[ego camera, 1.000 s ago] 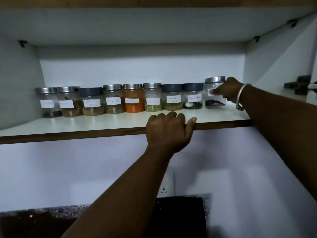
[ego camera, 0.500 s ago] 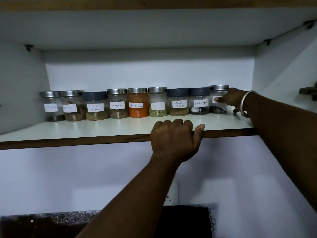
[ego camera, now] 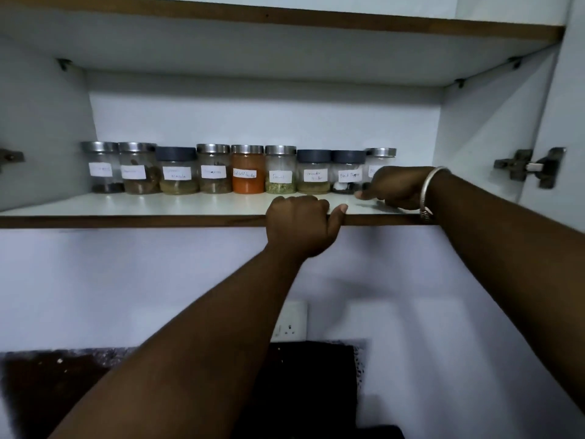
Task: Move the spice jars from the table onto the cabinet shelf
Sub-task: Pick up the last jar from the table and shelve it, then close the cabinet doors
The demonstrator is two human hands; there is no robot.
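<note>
Nine spice jars point(ego camera: 248, 172) stand in a row along the far side of the cabinet shelf point(ego camera: 126, 205), labels facing near. Left hand point(ego camera: 300, 226): fingers curled over the shelf's near edge, gripping it. Right hand point(ego camera: 395, 186): low on the shelf just in front of the rightmost jar point(ego camera: 380, 157), hiding its base; fingers loosely bent, cannot tell whether they touch the jar

The white cabinet shelf point(ego camera: 126, 205) has a dark brown front edge. The silver-lidded glass jar of bright orange powder point(ego camera: 248, 182) bears a white label. Just right of it is a glass jar of green flakes point(ego camera: 280, 186); two places left, a dark-grey-lidded jar of tan powder point(ego camera: 176, 186).
</note>
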